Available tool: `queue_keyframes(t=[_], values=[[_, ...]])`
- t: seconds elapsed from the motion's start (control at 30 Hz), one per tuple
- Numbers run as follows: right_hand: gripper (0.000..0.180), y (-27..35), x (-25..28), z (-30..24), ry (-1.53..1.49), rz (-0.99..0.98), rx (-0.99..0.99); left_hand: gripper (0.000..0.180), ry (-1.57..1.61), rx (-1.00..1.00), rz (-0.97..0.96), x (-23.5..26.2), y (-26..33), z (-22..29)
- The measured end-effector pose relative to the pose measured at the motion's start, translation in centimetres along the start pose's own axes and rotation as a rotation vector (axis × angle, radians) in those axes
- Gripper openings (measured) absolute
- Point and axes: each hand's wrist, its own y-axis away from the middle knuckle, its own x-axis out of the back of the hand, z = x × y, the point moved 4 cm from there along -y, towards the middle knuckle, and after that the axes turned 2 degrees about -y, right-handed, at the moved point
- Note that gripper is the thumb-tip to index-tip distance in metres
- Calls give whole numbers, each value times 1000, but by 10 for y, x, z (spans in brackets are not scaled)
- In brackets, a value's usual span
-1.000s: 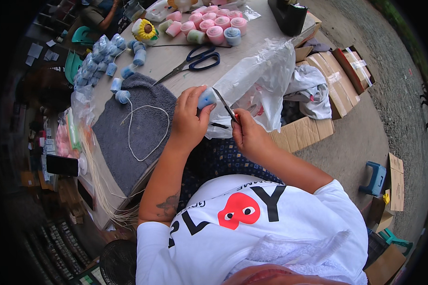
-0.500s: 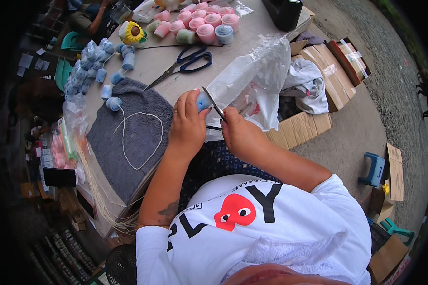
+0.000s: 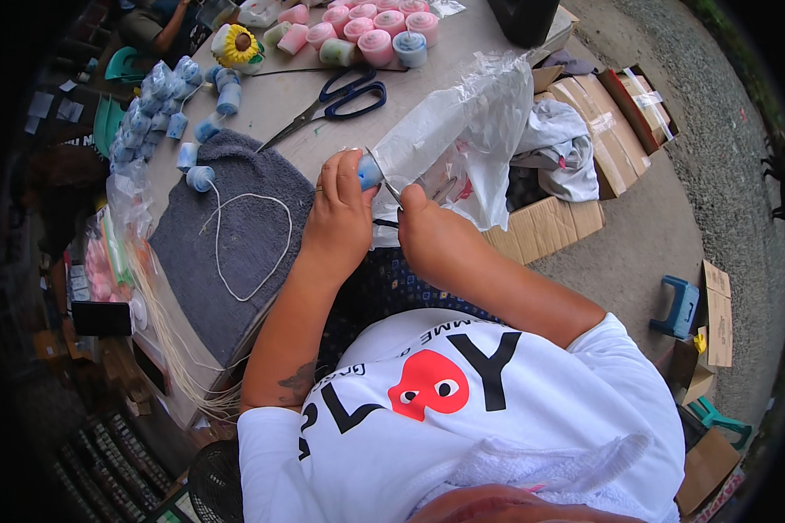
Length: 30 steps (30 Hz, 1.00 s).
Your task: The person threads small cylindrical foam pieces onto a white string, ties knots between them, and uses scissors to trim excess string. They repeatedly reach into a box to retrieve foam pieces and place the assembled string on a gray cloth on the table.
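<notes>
Grips a blue cylinder (image 3: 369, 173) in the curled left hand (image 3: 338, 205), a blade (image 3: 390, 188) against it in the closed right hand (image 3: 425, 228), beside a translucent bag (image 3: 497, 113). Has blue pieces (image 3: 139, 126) inside clear plastic (image 3: 159, 85) at left.

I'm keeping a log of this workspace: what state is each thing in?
Left hand: closed around a blue-and-white piece
Right hand: closed on a knife
Knife: blade at the piece's right end
Scissors: lying down, unheld
White cord: slack, loosely looped
Grey towel: spread out, creased
Plastic bag: crumpled
Cardboard flap: folded outward
</notes>
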Motion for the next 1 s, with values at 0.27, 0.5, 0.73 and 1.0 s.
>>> queue_keyframes(t=[0.27, 0.5, 0.73, 1.0], values=[[17, -5, -5, 5, -73, 7, -11, 49, 25, 47, 3, -2, 3, -1], [24, 12, 34, 12, -290, 299, 140, 49, 396, 0, 117, 20, 2, -8], [27, 19, 28, 12, -305, 216, 187, 47, 885, 125, 155, 25, 18, -7], [45, 18, 39, -5, -20, 230, 363, 47, 880, 96, 235, 48, 46, -5]])
